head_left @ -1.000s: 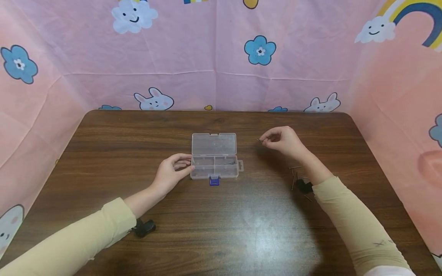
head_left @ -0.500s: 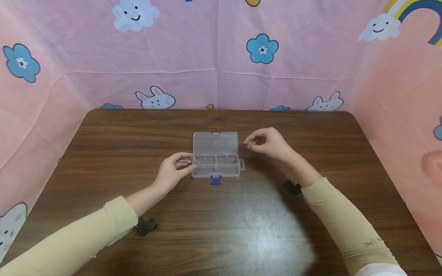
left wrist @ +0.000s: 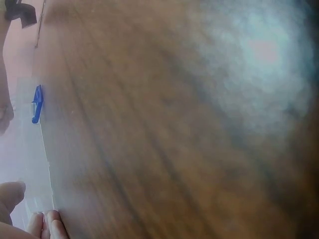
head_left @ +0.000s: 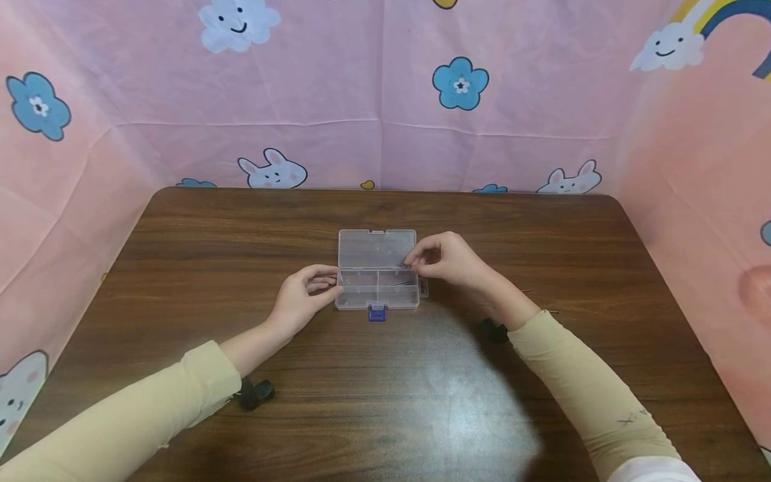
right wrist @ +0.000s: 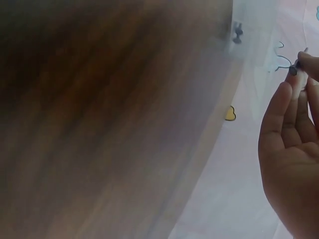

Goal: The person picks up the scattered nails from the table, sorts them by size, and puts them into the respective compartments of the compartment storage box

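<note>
A clear plastic compartment box [head_left: 397, 296] stands on the table, lid [head_left: 376, 249] raised at the back and blue latch [head_left: 377, 313] in front. My left hand [head_left: 298, 294] grips the box's left end between thumb and fingers. My right hand [head_left: 448, 258] is at the box's right side, over the corner by the lid. It pinches a thin nail [right wrist: 294, 69] with a dark round head, seen in the right wrist view. Several nails [head_left: 400, 283] lie in the back right compartment.
Loose nails [head_left: 553, 311] lie on the brown wooden table [head_left: 385, 388], partly behind my right forearm. Black wrist-worn devices show by the left cuff [head_left: 255, 393] and right cuff [head_left: 495, 331]. A pink printed cloth [head_left: 337, 87] encloses the back and sides.
My right hand has moved left and slightly toward me with the nail, from beyond the box's right side to its back right corner. The left hand stays at the box.
</note>
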Demonstrator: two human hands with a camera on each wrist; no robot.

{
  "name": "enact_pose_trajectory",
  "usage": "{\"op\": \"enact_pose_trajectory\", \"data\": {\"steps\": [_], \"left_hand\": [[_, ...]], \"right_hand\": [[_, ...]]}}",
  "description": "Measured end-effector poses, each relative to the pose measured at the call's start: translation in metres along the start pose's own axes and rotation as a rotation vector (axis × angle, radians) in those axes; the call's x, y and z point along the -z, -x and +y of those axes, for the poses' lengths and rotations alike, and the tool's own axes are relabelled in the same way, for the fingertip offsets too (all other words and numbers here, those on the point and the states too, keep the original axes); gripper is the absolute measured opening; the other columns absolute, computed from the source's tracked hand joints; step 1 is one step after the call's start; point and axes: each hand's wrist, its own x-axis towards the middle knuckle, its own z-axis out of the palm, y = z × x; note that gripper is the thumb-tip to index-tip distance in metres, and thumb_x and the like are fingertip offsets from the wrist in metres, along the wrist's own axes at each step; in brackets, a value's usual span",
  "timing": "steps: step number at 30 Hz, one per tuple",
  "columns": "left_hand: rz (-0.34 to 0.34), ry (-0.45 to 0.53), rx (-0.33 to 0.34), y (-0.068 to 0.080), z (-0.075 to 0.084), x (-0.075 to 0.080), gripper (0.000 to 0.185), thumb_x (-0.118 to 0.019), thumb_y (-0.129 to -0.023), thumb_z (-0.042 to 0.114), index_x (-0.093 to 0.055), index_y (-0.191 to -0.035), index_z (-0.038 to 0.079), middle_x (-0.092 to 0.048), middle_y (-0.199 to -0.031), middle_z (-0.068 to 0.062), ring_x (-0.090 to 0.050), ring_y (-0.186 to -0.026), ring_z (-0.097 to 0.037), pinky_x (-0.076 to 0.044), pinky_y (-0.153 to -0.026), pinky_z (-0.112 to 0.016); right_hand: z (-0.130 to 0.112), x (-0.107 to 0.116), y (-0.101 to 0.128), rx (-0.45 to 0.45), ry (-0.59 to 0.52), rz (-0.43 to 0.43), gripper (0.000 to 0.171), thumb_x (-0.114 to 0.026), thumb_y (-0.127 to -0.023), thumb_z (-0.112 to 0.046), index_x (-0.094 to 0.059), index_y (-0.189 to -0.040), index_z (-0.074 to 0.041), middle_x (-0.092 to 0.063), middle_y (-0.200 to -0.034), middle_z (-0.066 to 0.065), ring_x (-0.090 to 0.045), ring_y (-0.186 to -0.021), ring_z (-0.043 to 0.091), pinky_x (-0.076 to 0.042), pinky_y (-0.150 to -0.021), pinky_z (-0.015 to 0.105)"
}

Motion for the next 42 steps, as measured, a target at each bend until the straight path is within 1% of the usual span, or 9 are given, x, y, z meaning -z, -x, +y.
{"op": "enact_pose_trajectory", "data": {"steps": [6,9,15,25,29,37,42], "left_hand": [[0.005,-0.001,0.004,0.000,-0.001,-0.001,0.041,-0.075,-0.099,0.011,-0.065,-0.138,-0.001,-0.071,-0.134,-0.024,-0.069,-0.125,-0.038,-0.056,-0.112,-0.048],[0.007,-0.002,0.000,-0.001,-0.001,-0.001,0.041,-0.075,-0.099,0.011,-0.066,-0.137,-0.001,-0.071,-0.133,-0.024,-0.069,-0.124,-0.038,-0.056,-0.112,-0.048],[0.013,0.001,-0.009,-0.001,0.000,-0.001,0.041,-0.076,-0.099,0.009,-0.066,-0.136,-0.003,-0.071,-0.132,-0.025,-0.069,-0.124,-0.038,-0.056,-0.113,-0.046],[0.015,0.001,-0.018,-0.001,-0.001,0.000,0.040,-0.076,-0.099,0.009,-0.066,-0.136,-0.002,-0.071,-0.133,-0.024,-0.069,-0.123,-0.038,-0.055,-0.113,-0.045],[0.013,0.001,-0.016,-0.001,-0.002,0.000,0.040,-0.076,-0.099,0.010,-0.066,-0.136,-0.002,-0.071,-0.133,-0.024,-0.069,-0.124,-0.038,-0.055,-0.113,-0.045],[0.012,-0.002,-0.002,-0.001,-0.001,-0.001,0.041,-0.075,-0.099,0.011,-0.065,-0.137,-0.002,-0.071,-0.133,-0.024,-0.069,-0.124,-0.038,-0.056,-0.113,-0.046],[0.012,-0.002,0.000,-0.001,-0.001,-0.002,0.040,-0.075,-0.099,0.009,-0.065,-0.137,-0.003,-0.071,-0.132,-0.025,-0.069,-0.124,-0.038,-0.056,-0.113,-0.045]], "right_hand": [[0.000,-0.010,-0.004,0.016,0.019,-0.026,0.012,-0.073,-0.094,0.005,-0.082,-0.101,0.000,-0.080,-0.096,0.012,-0.066,-0.083,0.010,-0.063,-0.081,0.026],[0.001,-0.014,-0.007,0.036,0.034,-0.046,0.012,-0.073,-0.094,0.004,-0.082,-0.100,-0.001,-0.080,-0.097,0.012,-0.066,-0.082,0.009,-0.064,-0.081,0.025],[0.001,-0.019,-0.009,0.077,0.071,-0.072,0.011,-0.074,-0.094,0.004,-0.082,-0.098,-0.002,-0.080,-0.094,0.011,-0.068,-0.082,0.010,-0.065,-0.080,0.025],[-0.002,-0.022,-0.010,0.146,0.244,-0.073,0.012,-0.076,-0.091,0.004,-0.084,-0.093,-0.006,-0.082,-0.096,0.008,-0.072,-0.084,0.013,-0.065,-0.077,0.023],[-0.005,-0.023,-0.010,0.170,0.290,-0.070,0.011,-0.078,-0.091,0.003,-0.084,-0.093,-0.006,-0.082,-0.097,0.008,-0.075,-0.086,0.015,-0.065,-0.077,0.024],[-0.007,-0.023,-0.010,0.162,0.311,-0.081,0.010,-0.078,-0.091,0.003,-0.083,-0.094,-0.005,-0.082,-0.098,0.008,-0.075,-0.088,0.017,-0.065,-0.079,0.026],[-0.004,-0.023,-0.008,0.133,0.254,-0.077,0.010,-0.078,-0.092,0.003,-0.082,-0.096,-0.005,-0.080,-0.097,0.007,-0.072,-0.087,0.016,-0.065,-0.080,0.025]]}}
